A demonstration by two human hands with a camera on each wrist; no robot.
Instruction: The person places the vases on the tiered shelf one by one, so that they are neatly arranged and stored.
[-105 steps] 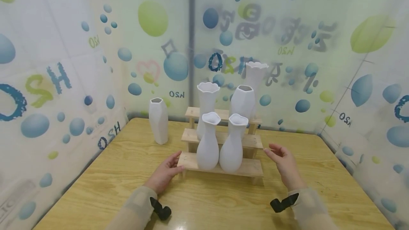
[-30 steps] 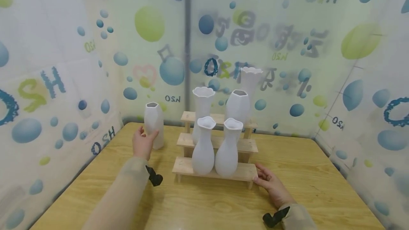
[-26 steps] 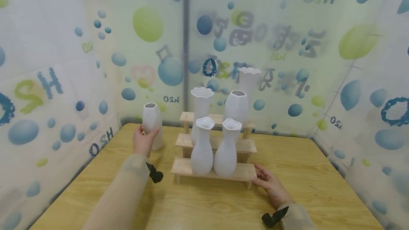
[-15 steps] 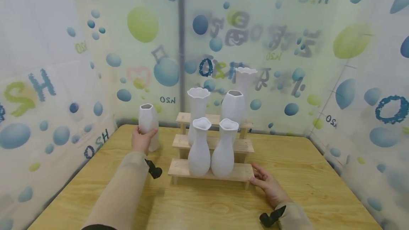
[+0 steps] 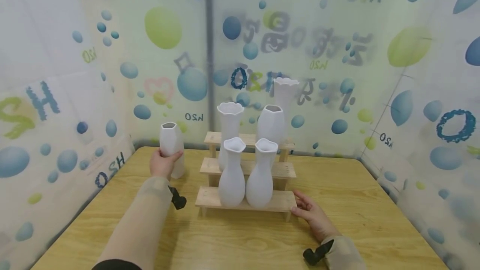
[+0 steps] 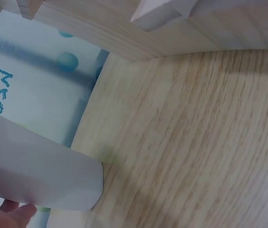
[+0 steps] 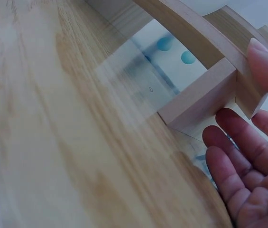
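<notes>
My left hand [image 5: 162, 164] grips the lower body of a white faceted vase [image 5: 170, 141], standing left of the wooden stand. In the left wrist view the vase [image 6: 43, 166] has its base at the tabletop; whether it touches is unclear. My right hand [image 5: 313, 216] holds the right end of the three-step wooden stand [image 5: 285, 201]. In the right wrist view, the thumb lies over the board's end, with the index finger across from it and the other fingers [image 7: 228, 171] loosely bent. Two pear-shaped white vases [image 5: 231, 182] stand on the lowest step.
Behind them on the stand are a fluted-rim vase [image 5: 229, 124], a faceted vase [image 5: 271, 124] and a taller fluted-rim vase [image 5: 286, 95]. The wood-grain table [image 5: 240, 241] meets patterned curtains [image 5: 318, 107] at the back and sides.
My left hand has gone from the stand's left end to the faceted vase and taken hold of it. The right hand has come down onto the stand's right end. The view has shifted slightly.
</notes>
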